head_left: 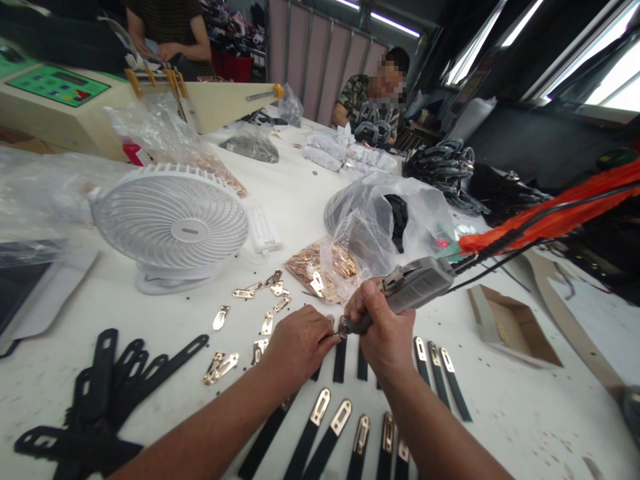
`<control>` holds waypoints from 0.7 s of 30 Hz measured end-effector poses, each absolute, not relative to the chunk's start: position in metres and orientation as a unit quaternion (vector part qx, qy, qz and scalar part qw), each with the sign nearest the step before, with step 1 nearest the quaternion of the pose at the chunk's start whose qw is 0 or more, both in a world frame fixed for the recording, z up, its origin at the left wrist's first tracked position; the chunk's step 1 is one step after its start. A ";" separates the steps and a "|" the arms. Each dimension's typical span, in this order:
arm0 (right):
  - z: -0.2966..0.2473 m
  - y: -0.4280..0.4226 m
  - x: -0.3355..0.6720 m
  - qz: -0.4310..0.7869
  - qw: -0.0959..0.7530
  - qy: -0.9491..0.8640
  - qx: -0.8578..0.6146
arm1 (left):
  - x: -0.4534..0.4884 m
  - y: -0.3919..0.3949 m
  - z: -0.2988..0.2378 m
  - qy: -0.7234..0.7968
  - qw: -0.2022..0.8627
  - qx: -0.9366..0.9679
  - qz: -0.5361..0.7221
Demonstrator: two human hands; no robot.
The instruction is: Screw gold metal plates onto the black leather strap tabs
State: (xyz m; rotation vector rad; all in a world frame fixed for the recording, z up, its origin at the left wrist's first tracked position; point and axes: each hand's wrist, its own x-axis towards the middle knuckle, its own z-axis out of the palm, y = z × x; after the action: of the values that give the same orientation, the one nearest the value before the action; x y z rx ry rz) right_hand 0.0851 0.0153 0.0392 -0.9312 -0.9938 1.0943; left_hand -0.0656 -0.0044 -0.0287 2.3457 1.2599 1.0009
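My right hand point(385, 330) is wrapped around a grey electric screwdriver point(417, 288), its tip pointing down and left. That tip meets the metal-ended top of a black strap point(340, 363) lying on the table. At the same spot, my left hand point(295, 343) is closed, thumb and fingers pinching the strap's end; the fingers partly hide it. Black straps with gold metal end plates point(341, 417) lie in rows under my forearms. Loose gold plates point(220, 367) are scattered left of my left hand. A pile of black straps with slotted ends point(103, 380) lies at the left.
A white fan point(175, 223) stands at the left, near a bag of gold plates point(313, 267). Behind the screwdriver lies a clear plastic bag point(370, 207). An open cardboard box point(515, 327) is at right, below an orange-wrapped cable point(550, 207). Two people work across the table.
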 end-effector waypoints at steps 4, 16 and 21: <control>0.036 0.015 0.085 0.483 0.639 -0.436 -0.410 | -0.066 -0.004 -0.029 0.444 0.149 0.815 0.340; 0.043 0.017 0.088 0.464 0.644 -0.444 -0.415 | -0.066 -0.004 -0.029 0.452 0.183 0.808 0.331; 0.048 0.023 0.088 0.439 0.664 -0.442 -0.413 | -0.066 -0.004 -0.029 0.449 0.176 0.810 0.333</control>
State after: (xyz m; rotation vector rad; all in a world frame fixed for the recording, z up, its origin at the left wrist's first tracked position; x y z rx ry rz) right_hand 0.0884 0.0231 0.0477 -0.9322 -0.9990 0.9928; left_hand -0.0661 -0.0037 -0.0290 2.2957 1.2712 0.9435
